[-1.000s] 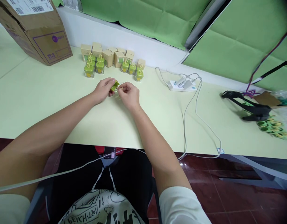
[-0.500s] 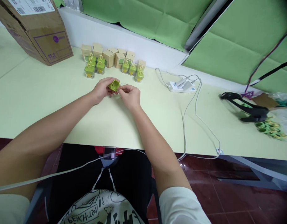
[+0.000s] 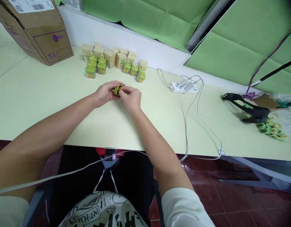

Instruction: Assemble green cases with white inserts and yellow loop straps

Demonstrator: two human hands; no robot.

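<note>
My left hand [image 3: 105, 93] and my right hand [image 3: 130, 97] meet over the pale green table [image 3: 53, 104], both closed on one small green cap-like piece [image 3: 117, 89]. The left fingers grip it from the left, and the right fingertips pinch its right edge. Whether something else sits between the right fingers is hidden. Behind the hands stands a cluster of small green-lidded jars [image 3: 96, 66] with loop handles, and more of those jars [image 3: 134, 71] stand to the right. Several small tan boxes [image 3: 112, 56] line up behind them.
A large cardboard box [image 3: 34, 28] stands at the back left. A white power strip [image 3: 183, 86] with plugs and cables [image 3: 192, 116] lies right of centre. At far right are a black clip-like tool [image 3: 249, 108], green rings [image 3: 270, 129] and a plastic bag [image 3: 287, 107].
The green piece has been turned in my fingers and my right hand has closed in against it. Both hands stay at the same spot on the table.
</note>
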